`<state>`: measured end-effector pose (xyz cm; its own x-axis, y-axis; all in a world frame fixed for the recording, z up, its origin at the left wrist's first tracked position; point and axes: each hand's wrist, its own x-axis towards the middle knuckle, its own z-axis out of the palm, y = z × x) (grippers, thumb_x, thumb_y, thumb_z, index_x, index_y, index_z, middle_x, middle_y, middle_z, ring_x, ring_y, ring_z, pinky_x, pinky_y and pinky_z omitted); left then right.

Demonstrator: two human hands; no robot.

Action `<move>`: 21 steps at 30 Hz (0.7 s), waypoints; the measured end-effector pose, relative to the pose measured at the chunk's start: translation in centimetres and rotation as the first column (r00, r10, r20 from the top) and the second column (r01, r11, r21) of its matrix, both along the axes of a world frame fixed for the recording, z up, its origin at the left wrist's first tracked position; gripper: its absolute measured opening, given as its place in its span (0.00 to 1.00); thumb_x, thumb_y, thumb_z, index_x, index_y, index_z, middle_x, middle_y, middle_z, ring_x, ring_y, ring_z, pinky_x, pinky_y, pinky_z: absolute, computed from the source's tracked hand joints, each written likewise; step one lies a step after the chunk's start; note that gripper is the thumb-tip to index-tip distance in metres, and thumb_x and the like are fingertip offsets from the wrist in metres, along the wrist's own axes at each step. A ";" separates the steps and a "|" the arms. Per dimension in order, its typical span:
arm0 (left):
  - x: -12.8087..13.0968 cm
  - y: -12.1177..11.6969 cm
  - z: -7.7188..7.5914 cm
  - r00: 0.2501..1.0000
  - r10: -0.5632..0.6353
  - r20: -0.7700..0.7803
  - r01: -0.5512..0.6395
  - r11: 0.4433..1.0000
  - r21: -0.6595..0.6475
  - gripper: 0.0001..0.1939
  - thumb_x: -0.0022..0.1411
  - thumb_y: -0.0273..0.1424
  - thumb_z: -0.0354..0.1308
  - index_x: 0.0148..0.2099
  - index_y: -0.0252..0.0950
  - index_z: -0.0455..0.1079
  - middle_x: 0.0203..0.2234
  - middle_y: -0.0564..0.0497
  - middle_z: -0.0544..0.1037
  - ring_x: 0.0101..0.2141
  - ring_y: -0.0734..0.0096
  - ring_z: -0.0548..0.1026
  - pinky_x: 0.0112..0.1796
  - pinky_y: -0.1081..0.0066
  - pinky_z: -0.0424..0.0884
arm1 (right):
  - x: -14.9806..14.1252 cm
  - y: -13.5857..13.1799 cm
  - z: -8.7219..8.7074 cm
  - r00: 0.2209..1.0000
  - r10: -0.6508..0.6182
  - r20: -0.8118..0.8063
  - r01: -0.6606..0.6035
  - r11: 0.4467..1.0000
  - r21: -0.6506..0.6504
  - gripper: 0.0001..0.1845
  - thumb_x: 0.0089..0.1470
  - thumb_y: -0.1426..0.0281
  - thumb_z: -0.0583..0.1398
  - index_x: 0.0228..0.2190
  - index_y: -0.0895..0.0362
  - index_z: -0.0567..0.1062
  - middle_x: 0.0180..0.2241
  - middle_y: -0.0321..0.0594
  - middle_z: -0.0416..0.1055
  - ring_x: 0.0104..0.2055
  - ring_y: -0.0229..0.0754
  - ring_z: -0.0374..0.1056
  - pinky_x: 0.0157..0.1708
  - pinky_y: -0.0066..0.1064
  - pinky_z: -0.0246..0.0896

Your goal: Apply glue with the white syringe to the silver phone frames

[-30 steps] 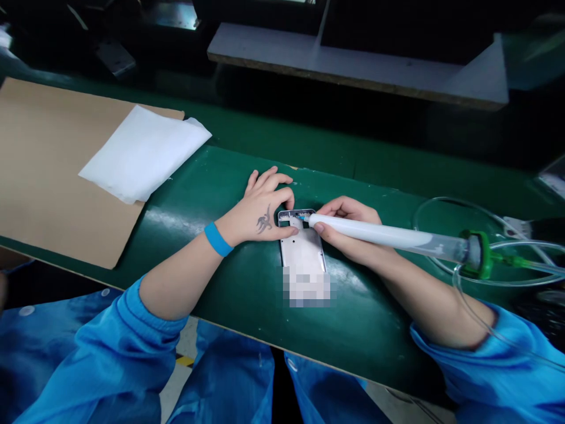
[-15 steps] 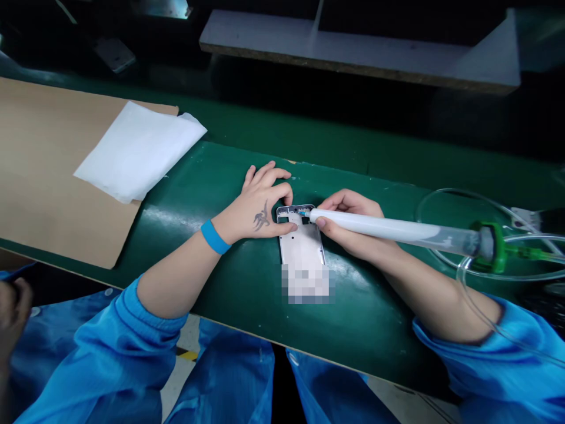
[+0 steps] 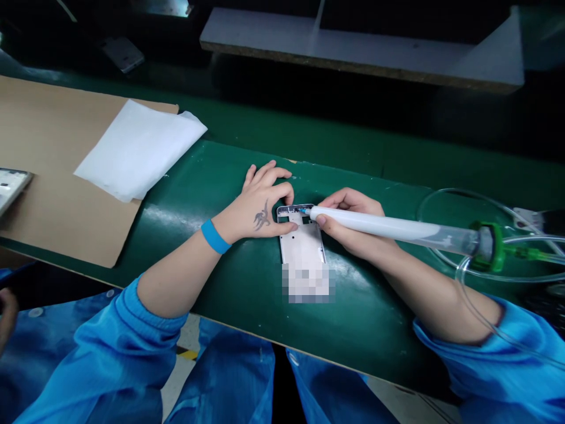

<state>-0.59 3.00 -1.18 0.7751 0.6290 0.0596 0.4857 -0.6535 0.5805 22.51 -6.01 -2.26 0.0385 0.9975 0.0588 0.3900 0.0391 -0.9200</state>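
Observation:
A silver metal phone mid-frame [image 3: 302, 244] lies flat on the green mat, its near end pixelated. My left hand [image 3: 262, 206] curls over its far left corner, with the thumb and fingers pressing on the edge. My right hand [image 3: 353, 227] grips a white glue syringe [image 3: 388, 227], whose fine blue tip touches the frame's far edge near the top right corner. A green coupling [image 3: 485, 247] caps the syringe's rear end, and clear tubing runs off from it to the right.
The green-topped bench [image 3: 366, 159] carries a cardboard sheet [image 3: 53, 153] with white paper [image 3: 139, 150] on it. A second metal frame [image 3: 9, 188] pokes in over the cardboard at the left edge, above another person's hand [image 3: 5, 324]. A grey shelf [image 3: 335, 41] runs along the back.
A second metal frame has appeared at the left edge, and the other person's hand has moved lower at the bottom left. My hands and the syringe stay almost still on the frame.

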 end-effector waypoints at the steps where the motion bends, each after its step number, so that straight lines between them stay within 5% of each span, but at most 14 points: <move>1: 0.0 0.0 0.0 1.000 0.000 0.001 0.000 1.000 -0.001 0.21 0.56 0.47 0.71 0.42 0.40 0.70 0.63 0.43 0.66 0.73 0.37 0.48 0.69 0.32 0.36 | 0.0 0.0 0.0 1.000 0.002 0.000 -0.002 1.000 0.000 0.13 0.53 0.58 0.71 0.33 0.50 0.77 0.30 0.38 0.78 0.28 0.42 0.72 0.26 0.33 0.67; 21: -0.2 -0.2 0.2 1.000 0.013 0.004 -0.013 1.000 0.002 0.19 0.55 0.45 0.71 0.42 0.41 0.71 0.63 0.42 0.67 0.73 0.36 0.50 0.69 0.31 0.39 | -0.8 0.0 0.2 1.000 0.027 0.013 -0.026 0.999 -0.021 0.13 0.52 0.58 0.71 0.36 0.49 0.78 0.32 0.38 0.78 0.30 0.43 0.72 0.27 0.34 0.67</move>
